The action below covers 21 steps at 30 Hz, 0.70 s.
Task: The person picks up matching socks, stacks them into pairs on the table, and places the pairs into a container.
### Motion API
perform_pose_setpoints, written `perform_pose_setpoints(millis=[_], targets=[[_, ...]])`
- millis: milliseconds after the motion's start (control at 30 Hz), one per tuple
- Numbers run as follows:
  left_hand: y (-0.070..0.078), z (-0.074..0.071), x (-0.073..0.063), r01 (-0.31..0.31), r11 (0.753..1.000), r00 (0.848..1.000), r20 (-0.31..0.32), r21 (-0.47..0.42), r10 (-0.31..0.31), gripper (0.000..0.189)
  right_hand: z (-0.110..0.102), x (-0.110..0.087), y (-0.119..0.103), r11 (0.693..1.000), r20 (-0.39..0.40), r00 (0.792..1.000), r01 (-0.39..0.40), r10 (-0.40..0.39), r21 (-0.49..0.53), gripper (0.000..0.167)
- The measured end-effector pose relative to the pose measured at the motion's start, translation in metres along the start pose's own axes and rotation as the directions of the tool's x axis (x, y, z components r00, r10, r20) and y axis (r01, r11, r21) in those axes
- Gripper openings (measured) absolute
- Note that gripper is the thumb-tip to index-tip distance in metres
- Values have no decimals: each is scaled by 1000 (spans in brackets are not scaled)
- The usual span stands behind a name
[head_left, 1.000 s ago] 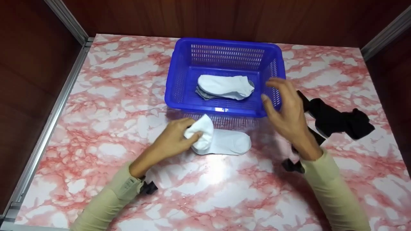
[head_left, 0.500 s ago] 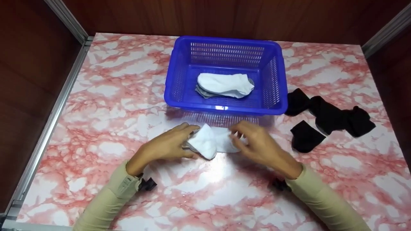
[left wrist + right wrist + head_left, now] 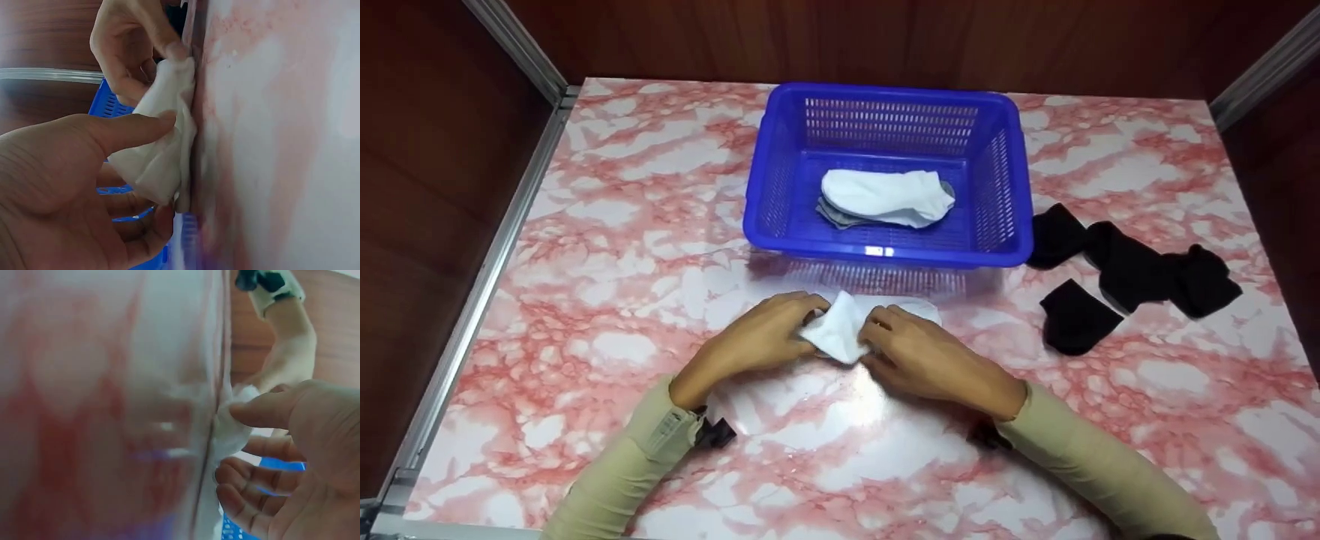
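Observation:
A white sock (image 3: 838, 330), folded into a bunched shape, sits on the table in front of the basket. My left hand (image 3: 761, 334) holds its left side; in the left wrist view the thumb lies over the cloth with fingers behind it. From the other side my right hand (image 3: 926, 356) pinches the sock's right edge between thumb and fingers. Part of a flat white sock (image 3: 911, 303) shows beyond the right hand, and the rest of it is hidden under the hands and the bunched cloth.
Behind the hands stands a blue plastic basket (image 3: 889, 256). Inside lie a white sock (image 3: 881, 195) and grey cloth (image 3: 840, 219) beneath it. Several black socks (image 3: 1132, 270) lie right of the basket on the marbled table (image 3: 607, 277). Brown panels (image 3: 885, 45) close off the back and sides.
My right hand has come from beside the basket, down and left, onto the sock. The left hand has kept its place at the sock's left side, while the cloth has changed shape.

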State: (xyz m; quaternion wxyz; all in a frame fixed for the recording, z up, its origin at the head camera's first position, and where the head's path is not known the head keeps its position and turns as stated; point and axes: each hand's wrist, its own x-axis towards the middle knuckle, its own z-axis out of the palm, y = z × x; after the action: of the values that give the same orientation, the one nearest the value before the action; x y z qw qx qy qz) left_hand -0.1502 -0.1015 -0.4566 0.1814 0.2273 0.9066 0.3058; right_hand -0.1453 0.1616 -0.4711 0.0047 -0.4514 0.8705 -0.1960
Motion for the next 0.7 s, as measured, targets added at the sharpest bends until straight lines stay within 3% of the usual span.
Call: perform_pose_setpoints(millis=[200, 433, 500, 633, 700], targets=[[1, -9, -3, -37, 996, 998, -58, -77, 33, 36, -21, -8, 11, 998, -40, 999, 20, -17, 62, 13], [4, -12, -10, -82, 996, 992, -102, -24, 79, 31, -39, -22, 22, 1000, -139, 990, 7, -4, 27, 21], [4, -9, -12, -90, 996, 993, -70, 22, 91, 33, -40, -25, 23, 999, -116, 993, -17, 20, 28, 24], [3, -1, -17, -138, 983, 990, -11, 125, 140, 39, -39, -31, 24, 998, 24, 997, -67, 67, 8, 27], [4, 3, -18, -172, 966, 984, -21, 193, 179, 48, -38, -34, 24, 997, 87, 993, -83, 83, -6, 27]])
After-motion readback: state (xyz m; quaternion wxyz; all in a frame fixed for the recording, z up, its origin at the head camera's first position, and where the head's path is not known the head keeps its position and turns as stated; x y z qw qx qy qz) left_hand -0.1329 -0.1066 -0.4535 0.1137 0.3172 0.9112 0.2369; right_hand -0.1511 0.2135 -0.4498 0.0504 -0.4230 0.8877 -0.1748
